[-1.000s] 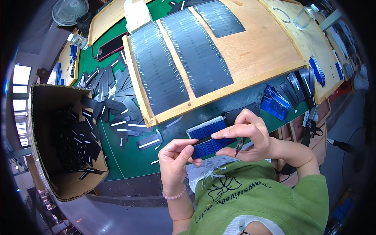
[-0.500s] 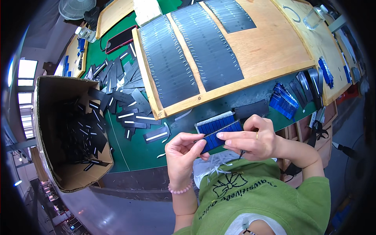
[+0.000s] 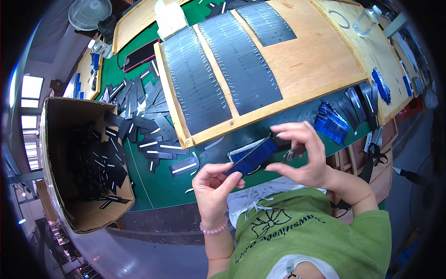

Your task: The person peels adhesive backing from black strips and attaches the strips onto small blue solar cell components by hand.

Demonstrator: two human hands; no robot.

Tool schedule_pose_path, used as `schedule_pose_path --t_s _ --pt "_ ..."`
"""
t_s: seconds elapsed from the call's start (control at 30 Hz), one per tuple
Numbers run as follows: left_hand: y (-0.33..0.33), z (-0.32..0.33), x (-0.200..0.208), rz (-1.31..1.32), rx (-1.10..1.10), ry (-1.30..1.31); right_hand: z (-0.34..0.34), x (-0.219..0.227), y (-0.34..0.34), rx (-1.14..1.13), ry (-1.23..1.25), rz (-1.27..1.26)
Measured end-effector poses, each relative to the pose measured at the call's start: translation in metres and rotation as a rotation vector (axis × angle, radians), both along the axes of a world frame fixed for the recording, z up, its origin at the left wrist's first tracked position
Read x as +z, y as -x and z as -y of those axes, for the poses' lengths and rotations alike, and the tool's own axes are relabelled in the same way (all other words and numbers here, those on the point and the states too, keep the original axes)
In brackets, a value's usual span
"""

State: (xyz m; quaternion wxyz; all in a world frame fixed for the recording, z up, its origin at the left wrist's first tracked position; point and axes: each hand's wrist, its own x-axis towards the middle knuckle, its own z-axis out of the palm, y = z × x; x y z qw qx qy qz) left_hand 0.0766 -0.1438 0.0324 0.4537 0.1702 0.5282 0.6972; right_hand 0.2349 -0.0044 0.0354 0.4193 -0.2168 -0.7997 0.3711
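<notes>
My left hand pinches the left end of a blue ribbed strip with a dark upper edge, held tilted above the green table. My right hand is by the strip's other end, its thumb and forefinger spread apart. A small dark piece sits within its curled fingers; its kind cannot be made out. Behind the strip lies another piece with a white, fuzzy upper edge, partly covered by it. A pile of blue strips lies to the right.
Beyond my hands, a wood-framed board bears rows of dark strips. An open cardboard box of black pieces stands left, beside loose black strips on the green table. A phone lies farther back.
My right hand has come off the middle of the blue strip, rising and spreading its thumb and forefinger. The strip is now tilted more steeply, still in my left hand.
</notes>
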Motion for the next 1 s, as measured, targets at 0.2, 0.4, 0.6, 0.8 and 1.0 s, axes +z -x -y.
schedule_pose_path --t_s 0.2,0.4,0.6,0.8,1.0 --pt "-0.002 0.000 0.004 -0.169 0.008 0.027 0.000 -0.005 0.001 0.178 0.710 -0.016" --pt "-0.021 -0.008 -0.010 -0.139 0.189 -0.029 0.001 0.001 -0.016 0.321 0.358 -0.060" --pt "-0.014 -0.007 0.001 0.096 -0.336 0.014 0.003 0.025 -0.015 0.620 0.183 -0.146" --pt "0.082 0.030 -0.013 -1.435 -0.005 0.793 -0.030 0.009 -0.032 0.102 -0.233 0.312" --pt "0.083 0.031 -0.016 -1.411 -0.031 0.824 -0.034 -0.016 -0.032 0.060 -0.324 0.569"
